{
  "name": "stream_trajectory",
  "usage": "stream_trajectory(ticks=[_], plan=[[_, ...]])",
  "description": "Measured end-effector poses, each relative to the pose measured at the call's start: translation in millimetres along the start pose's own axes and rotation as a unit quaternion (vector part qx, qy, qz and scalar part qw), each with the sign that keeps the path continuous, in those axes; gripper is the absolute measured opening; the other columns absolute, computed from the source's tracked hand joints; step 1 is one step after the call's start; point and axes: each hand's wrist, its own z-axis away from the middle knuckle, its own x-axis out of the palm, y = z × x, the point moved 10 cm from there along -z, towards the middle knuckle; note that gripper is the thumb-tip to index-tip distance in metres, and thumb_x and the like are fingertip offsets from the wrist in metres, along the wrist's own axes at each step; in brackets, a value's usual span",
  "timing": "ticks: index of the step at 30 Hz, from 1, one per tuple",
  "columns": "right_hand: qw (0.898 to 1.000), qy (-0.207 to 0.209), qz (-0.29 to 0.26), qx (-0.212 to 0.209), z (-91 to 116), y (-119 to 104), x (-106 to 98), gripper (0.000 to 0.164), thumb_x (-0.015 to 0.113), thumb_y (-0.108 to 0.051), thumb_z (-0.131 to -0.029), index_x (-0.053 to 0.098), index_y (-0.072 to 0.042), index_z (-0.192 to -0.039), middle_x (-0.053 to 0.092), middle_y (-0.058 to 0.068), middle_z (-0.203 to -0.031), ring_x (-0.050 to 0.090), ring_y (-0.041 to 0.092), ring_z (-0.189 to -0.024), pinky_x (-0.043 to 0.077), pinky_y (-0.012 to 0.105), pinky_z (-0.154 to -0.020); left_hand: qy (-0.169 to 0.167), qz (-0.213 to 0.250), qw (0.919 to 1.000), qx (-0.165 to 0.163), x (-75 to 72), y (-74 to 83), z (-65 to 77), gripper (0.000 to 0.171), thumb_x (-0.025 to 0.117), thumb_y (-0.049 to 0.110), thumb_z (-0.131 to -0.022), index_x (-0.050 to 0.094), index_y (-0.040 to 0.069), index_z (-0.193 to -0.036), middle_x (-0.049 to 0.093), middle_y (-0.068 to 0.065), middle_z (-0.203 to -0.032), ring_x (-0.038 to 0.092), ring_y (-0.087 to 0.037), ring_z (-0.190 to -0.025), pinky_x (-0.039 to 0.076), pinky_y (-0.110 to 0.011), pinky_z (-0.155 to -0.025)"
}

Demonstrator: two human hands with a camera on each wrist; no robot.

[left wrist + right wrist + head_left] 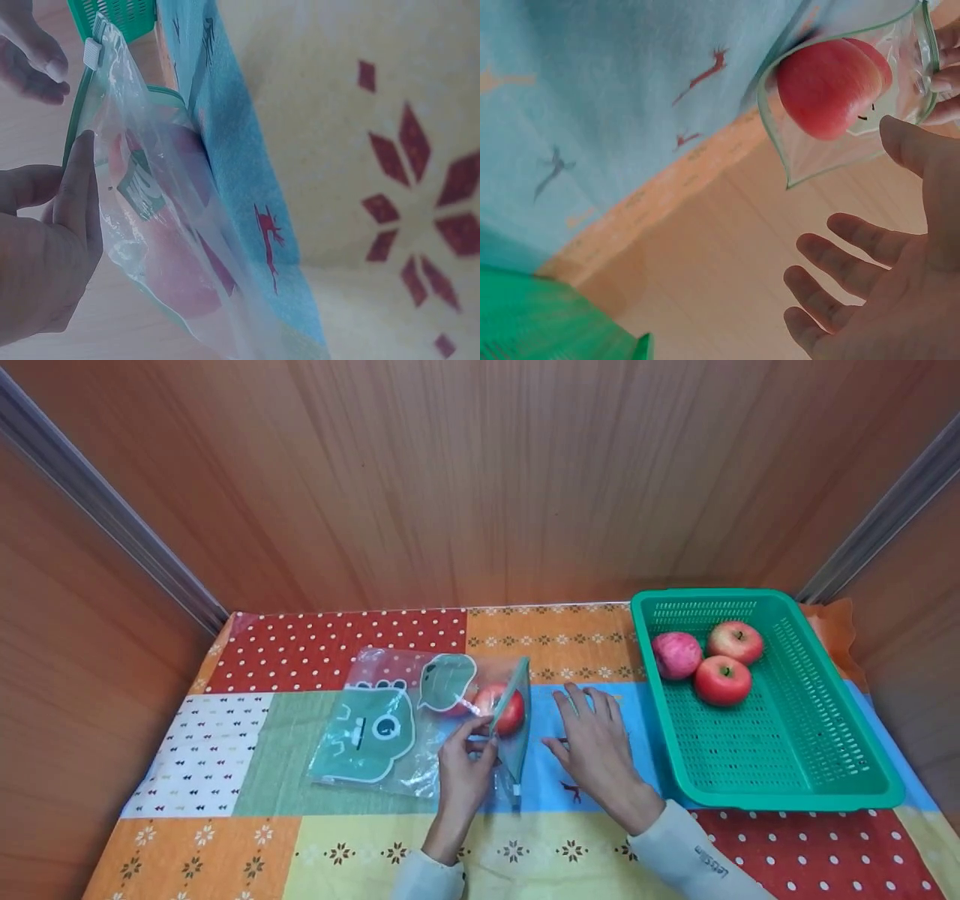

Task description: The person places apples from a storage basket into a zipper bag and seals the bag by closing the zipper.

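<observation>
A clear zip bag (427,769) with a green cartoon print lies on the cloth, its mouth gaping toward the right. Inside it, near the mouth, sit two red apples (825,86); the print partly covers one in the head view. My left hand (466,765) pinches the upper edge of the bag's mouth between thumb and fingers. Between the bag and the basket, my right hand (600,742) hovers with fingers spread and holds nothing. The bag's white slider (92,54) sits at the near end of the zip.
A green plastic basket (795,799) stands on the right, with three red apples (723,681) in its far left part. A patchwork cloth (360,840) covers the table. Wooden panels (480,487) rise at the back and on both sides.
</observation>
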Motion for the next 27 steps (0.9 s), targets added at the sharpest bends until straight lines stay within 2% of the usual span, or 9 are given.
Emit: stream_trajectory(ticks=[14, 24, 27], plan=[[1.0, -0.012, 0.021, 0.014, 8.8, 21.5, -25.6, 0.079, 0.087, -0.043, -0.086, 0.057, -0.003, -0.148, 0.057, 0.021, -0.148, 0.05, 0.042, -0.134, 0.042, 0.06, -0.113, -0.002, -0.002, 1.0, -0.007, 0.9, -2.5, -0.3, 0.034, 0.068, -0.011, -0.093, 0.072, 0.002, -0.124, 0.069, -0.015, -0.107, 0.074, -0.029, -0.084, 0.064, -0.027, -0.066], [0.999, 0.0, -0.007, 0.037, 12.7, 49.5, -49.4, 0.081, 0.09, -0.037, -0.085, 0.056, 0.0, -0.148, 0.058, 0.024, -0.145, 0.051, 0.046, -0.133, 0.042, 0.062, -0.111, -0.009, 0.001, 0.9999, -0.011, 0.6, -4.3, 1.8, 0.034, 0.067, -0.009, -0.095, 0.072, 0.002, -0.127, 0.069, -0.014, -0.109, 0.073, -0.028, -0.086, 0.064, -0.027, -0.069], [0.999, 0.0, -0.014, 0.047, 14.0, 60.4, -56.7, 0.083, 0.091, -0.035, -0.084, 0.054, 0.0, -0.149, 0.056, 0.025, -0.147, 0.05, 0.046, -0.132, 0.043, 0.063, -0.11, -0.008, 0.006, 0.9999, -0.002, 0.5, -3.6, 0.8, 0.034, 0.067, -0.01, -0.094, 0.071, 0.001, -0.126, 0.069, -0.015, -0.108, 0.073, -0.028, -0.086, 0.064, -0.027, -0.068]])
